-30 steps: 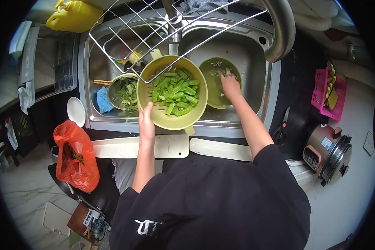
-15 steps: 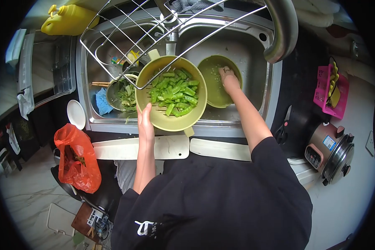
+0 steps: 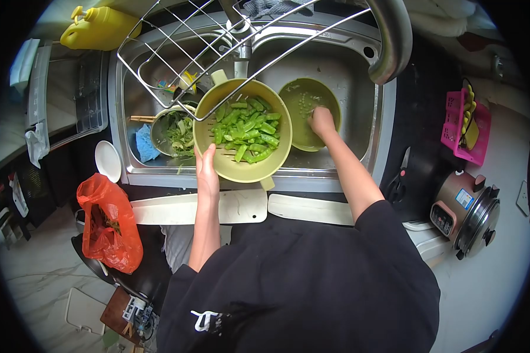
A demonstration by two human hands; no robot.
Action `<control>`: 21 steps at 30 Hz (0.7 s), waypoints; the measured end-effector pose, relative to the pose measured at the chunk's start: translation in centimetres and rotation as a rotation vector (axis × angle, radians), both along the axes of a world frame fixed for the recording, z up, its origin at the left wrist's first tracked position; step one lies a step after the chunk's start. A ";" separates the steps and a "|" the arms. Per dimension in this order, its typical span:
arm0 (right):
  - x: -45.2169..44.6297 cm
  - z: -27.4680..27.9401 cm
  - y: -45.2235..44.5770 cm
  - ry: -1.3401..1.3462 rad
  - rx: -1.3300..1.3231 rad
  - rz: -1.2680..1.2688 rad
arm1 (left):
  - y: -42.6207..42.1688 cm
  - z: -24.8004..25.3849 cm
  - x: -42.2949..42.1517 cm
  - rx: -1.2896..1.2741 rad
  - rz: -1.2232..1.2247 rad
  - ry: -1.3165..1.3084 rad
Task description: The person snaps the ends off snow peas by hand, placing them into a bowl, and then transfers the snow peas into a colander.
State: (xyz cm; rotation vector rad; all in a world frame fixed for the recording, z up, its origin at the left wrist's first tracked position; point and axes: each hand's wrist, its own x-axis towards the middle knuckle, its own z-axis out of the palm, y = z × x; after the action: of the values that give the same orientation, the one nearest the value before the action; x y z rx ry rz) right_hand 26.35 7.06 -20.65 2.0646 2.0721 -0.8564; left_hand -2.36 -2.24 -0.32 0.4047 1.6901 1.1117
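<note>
My left hand (image 3: 206, 169) grips the near left rim of a yellow-green colander (image 3: 241, 170), thumb up against its wall. Chopped green snow peas (image 3: 247, 130) lie inside over the slotted bottom. The colander is held over the sink's divider and its front edge. To its right, a green bowl (image 3: 303, 138) of water sits in the right basin, with small loose peas (image 3: 305, 105) in the water. My right hand (image 3: 322, 122) reaches into this bowl at its right side, fingers curled together; what they hold, if anything, is hidden.
A pot of leafy trimmings (image 3: 176, 134) and a blue cloth (image 3: 145, 143) lie in the left basin. A wire rack (image 3: 176, 50) and the faucet (image 3: 242, 47) hang above. Scissors (image 3: 399, 179) lie right of the sink; a red plastic bag (image 3: 109, 226) stands at front left.
My right hand's fingers, stretched out in the water before, are now curled in. More of the small peas show in the bowl. The colander and my left hand stay nearly still.
</note>
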 end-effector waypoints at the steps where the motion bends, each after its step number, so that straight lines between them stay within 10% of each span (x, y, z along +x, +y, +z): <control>1: 0.0 0.7 0.0 0.078 0.012 -0.068 | -0.1 -0.1 0.0 0.003 0.000 -0.002; 11: 0.6 7.7 -0.8 0.973 -0.321 -0.633 | -0.4 -1.1 0.0 0.077 -0.147 0.021; 17: -2.5 19.0 -1.6 1.117 0.068 -0.449 | -0.3 -1.0 0.7 0.073 -0.218 0.053; 21: -6.1 24.6 -2.7 0.686 0.338 0.101 | 0.1 -0.8 1.4 0.069 -0.213 0.008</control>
State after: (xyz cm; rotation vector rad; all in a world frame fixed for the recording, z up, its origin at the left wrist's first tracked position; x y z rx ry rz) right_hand 20.29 4.32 3.91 1.9627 2.8031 -1.4395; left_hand -0.95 -2.18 -1.13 0.6184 1.5775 1.0136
